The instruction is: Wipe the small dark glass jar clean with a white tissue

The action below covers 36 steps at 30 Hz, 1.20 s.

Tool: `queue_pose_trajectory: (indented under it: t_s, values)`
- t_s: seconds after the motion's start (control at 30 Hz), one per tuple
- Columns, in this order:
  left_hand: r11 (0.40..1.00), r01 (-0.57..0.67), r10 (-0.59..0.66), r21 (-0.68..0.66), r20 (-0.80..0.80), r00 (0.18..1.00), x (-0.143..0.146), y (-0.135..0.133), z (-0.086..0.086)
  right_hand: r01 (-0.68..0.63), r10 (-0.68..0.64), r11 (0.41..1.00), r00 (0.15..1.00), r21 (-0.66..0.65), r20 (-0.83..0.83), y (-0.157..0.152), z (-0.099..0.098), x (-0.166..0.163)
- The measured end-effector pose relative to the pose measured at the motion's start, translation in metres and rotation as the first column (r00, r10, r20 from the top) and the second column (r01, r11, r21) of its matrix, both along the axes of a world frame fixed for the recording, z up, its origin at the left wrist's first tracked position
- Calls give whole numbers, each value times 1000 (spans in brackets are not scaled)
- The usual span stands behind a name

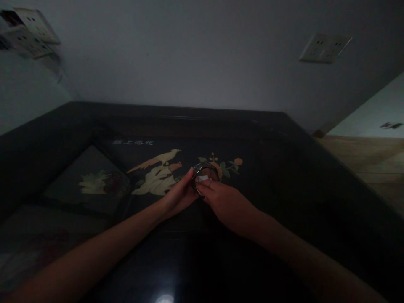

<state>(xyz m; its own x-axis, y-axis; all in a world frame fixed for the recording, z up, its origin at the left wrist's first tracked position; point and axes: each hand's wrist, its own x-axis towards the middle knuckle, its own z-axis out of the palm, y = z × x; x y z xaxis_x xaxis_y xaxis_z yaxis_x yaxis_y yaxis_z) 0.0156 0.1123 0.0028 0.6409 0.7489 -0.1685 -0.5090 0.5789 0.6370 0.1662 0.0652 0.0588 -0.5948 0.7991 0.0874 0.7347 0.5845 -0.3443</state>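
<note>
A small round, clear, shiny-rimmed vessel, seemingly a glass (212, 166), is held over the dark tabletop, its open side tilted towards me. My left hand (182, 191) is closed around its left side, with the fingers partly hidden underneath. My right hand (222, 200) reaches to the opening from the right, fingers bent together around a small white piece (202, 178) that looks like tissue or cloth. A ring shows on one right finger. Dim light hides the exact kind of both things.
The dark glossy table (189, 110) bears an inlaid picture with a bird (160, 160), flowers and pale lettering. It stands against a wall with a socket plate (325, 47) at right and more sockets (27, 35) at left. Wooden flooring (362, 155) shows at the right.
</note>
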Motion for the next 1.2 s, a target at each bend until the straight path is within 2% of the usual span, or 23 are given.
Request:
queue_pose_trajectory:
  t_s: [0.17,0.27,0.37,0.43,0.53,0.63,0.73,0.87,1.0,1.2]
  values:
    - [1000,-18,17,12,31,999,1,1,-7,-26,7,995,978,92,207,1,5,0]
    - [1000,-14,14,17,32,999,1,1,-7,-14,-6,995,981,98,196,0,4,-1]
    - [1000,-13,13,11,12,1000,0,-1,-2,30,-31,999,998,18,55,-1,1,-1]
    - [1000,-24,24,-1,-5,1000,0,-2,2,81,-88,995,988,-61,-128,-2,-3,-3]
    - [1000,-21,21,-6,-13,1000,0,-3,6,167,-229,968,891,-187,-392,-3,-9,-7]
    - [1000,20,-20,-22,-1,1000,0,-2,7,190,-276,956,833,-222,-480,-6,-14,-12]
    - [999,22,-22,-34,13,1000,0,-2,6,190,-251,963,888,-189,-385,-9,-15,-15]
    - [999,-19,19,-28,-3,1000,0,-1,4,194,-203,978,972,-80,-115,-10,-11,-17]
    - [1000,-27,27,0,6,1000,0,-1,1,154,-157,987,983,49,92,-8,-4,-14]
    - [998,-50,51,47,-11,999,1,-1,-4,32,-44,998,965,50,260,0,10,-2]
